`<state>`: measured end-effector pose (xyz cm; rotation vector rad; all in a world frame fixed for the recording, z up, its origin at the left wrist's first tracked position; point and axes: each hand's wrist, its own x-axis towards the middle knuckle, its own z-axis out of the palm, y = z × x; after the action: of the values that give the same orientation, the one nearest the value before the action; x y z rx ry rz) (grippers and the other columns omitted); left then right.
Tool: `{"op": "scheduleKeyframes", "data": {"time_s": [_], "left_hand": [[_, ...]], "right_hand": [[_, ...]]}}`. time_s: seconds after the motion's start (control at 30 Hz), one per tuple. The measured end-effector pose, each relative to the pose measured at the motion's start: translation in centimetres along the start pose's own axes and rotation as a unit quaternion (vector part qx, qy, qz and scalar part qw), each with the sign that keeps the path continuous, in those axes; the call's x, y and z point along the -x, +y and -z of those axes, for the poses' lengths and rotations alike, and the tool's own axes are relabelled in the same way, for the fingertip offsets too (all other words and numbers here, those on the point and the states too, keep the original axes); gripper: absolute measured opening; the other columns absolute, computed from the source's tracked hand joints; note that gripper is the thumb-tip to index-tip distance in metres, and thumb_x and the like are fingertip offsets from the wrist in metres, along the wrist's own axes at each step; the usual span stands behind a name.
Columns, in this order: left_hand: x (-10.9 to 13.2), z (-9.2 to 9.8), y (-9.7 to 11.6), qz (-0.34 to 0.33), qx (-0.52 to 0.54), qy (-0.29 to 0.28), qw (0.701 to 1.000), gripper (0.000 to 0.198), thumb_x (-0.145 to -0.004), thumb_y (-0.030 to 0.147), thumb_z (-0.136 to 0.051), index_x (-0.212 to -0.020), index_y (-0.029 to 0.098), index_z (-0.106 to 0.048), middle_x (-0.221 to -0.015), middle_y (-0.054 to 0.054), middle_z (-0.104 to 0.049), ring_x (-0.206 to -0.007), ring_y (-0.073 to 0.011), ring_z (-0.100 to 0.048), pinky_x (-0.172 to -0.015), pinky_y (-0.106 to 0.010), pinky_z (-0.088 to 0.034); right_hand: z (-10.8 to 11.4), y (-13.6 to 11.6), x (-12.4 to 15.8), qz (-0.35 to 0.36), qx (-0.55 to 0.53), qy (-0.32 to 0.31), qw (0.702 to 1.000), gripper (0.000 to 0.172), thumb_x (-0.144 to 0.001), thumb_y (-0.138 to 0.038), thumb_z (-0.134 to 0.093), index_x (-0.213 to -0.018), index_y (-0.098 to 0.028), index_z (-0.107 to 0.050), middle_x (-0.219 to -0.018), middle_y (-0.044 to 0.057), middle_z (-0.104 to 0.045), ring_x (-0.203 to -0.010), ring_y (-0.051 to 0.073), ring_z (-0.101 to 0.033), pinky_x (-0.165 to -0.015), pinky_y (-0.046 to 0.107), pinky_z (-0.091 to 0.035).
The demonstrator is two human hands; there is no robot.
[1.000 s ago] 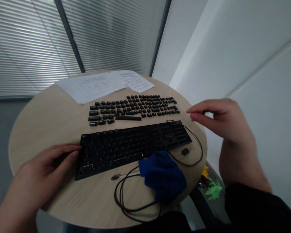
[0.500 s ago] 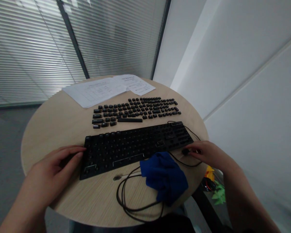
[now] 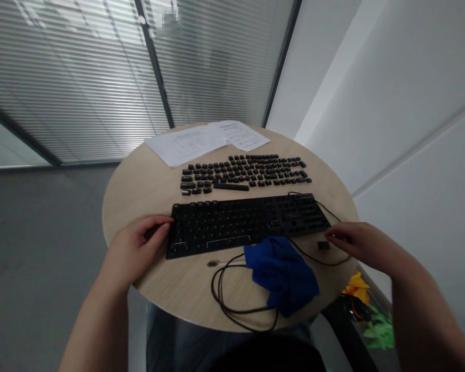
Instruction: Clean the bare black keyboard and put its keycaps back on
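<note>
A black keyboard (image 3: 236,222) with most of its keycaps off lies across the round table. My left hand (image 3: 141,243) holds its left end between thumb and fingers. My right hand (image 3: 356,240) is by the keyboard's right front corner, its fingers loosely bent and slightly apart. Just below those fingertips, a small dark square piece (image 3: 323,245) lies on the tabletop; its kind is unclear. In front of the keyboard are a crumpled blue cloth (image 3: 282,274) and a looped black cable (image 3: 220,299). Behind it, loose black keycaps (image 3: 248,170) sit in rows, with a long spacebar (image 3: 231,186).
Printed papers (image 3: 186,142) lie at the far side of the round table (image 3: 132,181). A thin brush-like tool (image 3: 213,264) pokes out beside the cloth. A white wall (image 3: 411,129) stands to the right; yellow and green items (image 3: 377,330) are low at the right.
The small dark piece was in my right fingers and now lies on the table, let go. My left hand stays at the keyboard's left end. The camera view has shifted.
</note>
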<state>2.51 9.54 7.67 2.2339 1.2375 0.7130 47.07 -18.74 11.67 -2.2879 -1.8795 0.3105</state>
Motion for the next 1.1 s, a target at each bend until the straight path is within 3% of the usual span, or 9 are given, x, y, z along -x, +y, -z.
{"op": "scheduleKeyframes", "data": {"time_s": [0.17, 0.37, 0.53, 0.63, 0.77, 0.87, 1.0, 1.1], "left_hand": [[-0.1, 0.0, 0.1, 0.005, 0.005, -0.007, 1.0, 0.044, -0.087, 0.059, -0.053, -0.104, 0.025, -0.075, -0.111, -0.006, -0.079, -0.103, -0.0256, -0.072, -0.104, -0.04, -0.054], [-0.3, -0.1, -0.5, 0.032, 0.0, -0.001, 0.999, 0.048, -0.081, 0.064, -0.054, -0.103, 0.028, -0.075, -0.109, -0.005, -0.08, -0.101, -0.0301, -0.072, -0.103, -0.048, -0.053], [-0.4, -0.1, -0.6, 0.043, -0.002, -0.002, 0.999, 0.048, -0.078, 0.066, -0.055, -0.102, 0.03, -0.075, -0.109, -0.004, -0.079, -0.104, -0.0316, -0.073, -0.105, -0.05, -0.052], [-0.4, 0.0, -0.3, 0.05, -0.011, -0.005, 0.999, 0.048, -0.078, 0.065, -0.055, -0.102, 0.029, -0.075, -0.109, -0.004, -0.08, -0.102, -0.0309, -0.073, -0.105, -0.049, -0.052], [-0.3, 0.0, 0.0, 0.036, -0.012, -0.001, 0.999, 0.047, -0.081, 0.063, -0.053, -0.103, 0.028, -0.075, -0.109, -0.005, -0.08, -0.102, -0.0292, -0.072, -0.104, -0.047, -0.053], [-0.3, 0.0, 0.2, 0.022, -0.003, 0.0, 1.0, 0.046, -0.083, 0.061, -0.054, -0.103, 0.025, -0.075, -0.109, -0.006, -0.08, -0.102, -0.0275, -0.072, -0.104, -0.044, -0.054], [-0.1, 0.0, 0.1, 0.015, -0.001, 0.002, 1.0, 0.045, -0.086, 0.059, -0.054, -0.105, 0.024, -0.075, -0.111, -0.006, -0.079, -0.104, -0.0269, -0.071, -0.104, -0.043, -0.054], [-0.1, -0.1, 0.0, 0.008, 0.002, 0.001, 1.0, 0.045, -0.086, 0.058, -0.054, -0.106, 0.023, -0.076, -0.111, -0.006, -0.079, -0.105, -0.0273, -0.072, -0.103, -0.043, -0.054]], "right_hand": [[-1.0, 0.1, -1.1, 0.033, 0.003, 0.03, 0.999, 0.025, -0.094, -0.037, -0.055, -0.095, -0.025, -0.077, -0.086, 0.006, -0.079, -0.073, 0.021, -0.072, -0.068, 0.033, -0.053], [-4.9, 0.0, -2.5, -0.004, -0.062, 0.228, 0.972, 0.025, -0.093, -0.039, -0.058, -0.091, -0.023, -0.077, -0.081, 0.007, -0.079, -0.067, 0.021, -0.071, -0.063, 0.032, -0.055], [-5.1, 0.3, -2.9, -0.033, -0.048, 0.277, 0.959, 0.03, -0.095, -0.041, -0.057, -0.094, -0.021, -0.078, -0.075, 0.007, -0.076, -0.061, 0.02, -0.067, -0.06, 0.031, -0.052], [-3.7, 0.0, -1.8, -0.008, -0.054, 0.245, 0.968, 0.028, -0.095, -0.04, -0.059, -0.097, -0.021, -0.079, -0.079, 0.007, -0.076, -0.062, 0.019, -0.066, -0.062, 0.032, -0.054], [-2.1, -0.3, 0.4, 0.061, -0.07, 0.085, 0.992, 0.024, -0.093, -0.037, -0.066, -0.109, -0.025, -0.079, -0.106, 0.009, -0.077, -0.095, 0.023, -0.073, -0.087, 0.037, -0.059], [-1.8, 0.0, 1.4, 0.07, -0.073, 0.025, 0.995, 0.023, -0.095, -0.035, -0.064, -0.11, -0.026, -0.079, -0.115, 0.01, -0.075, -0.103, 0.025, -0.072, -0.092, 0.04, -0.059], [-2.1, 0.3, 1.6, 0.066, -0.054, 0.019, 0.996, 0.022, -0.097, -0.032, -0.057, -0.098, -0.025, -0.079, -0.099, 0.008, -0.077, -0.091, 0.023, -0.073, -0.081, 0.037, -0.06], [-1.7, -1.1, 1.2, 0.067, -0.033, 0.09, 0.993, 0.02, -0.099, -0.032, -0.059, -0.098, -0.024, -0.078, -0.091, 0.006, -0.077, -0.079, 0.021, -0.073, -0.072, 0.033, -0.058]]}}
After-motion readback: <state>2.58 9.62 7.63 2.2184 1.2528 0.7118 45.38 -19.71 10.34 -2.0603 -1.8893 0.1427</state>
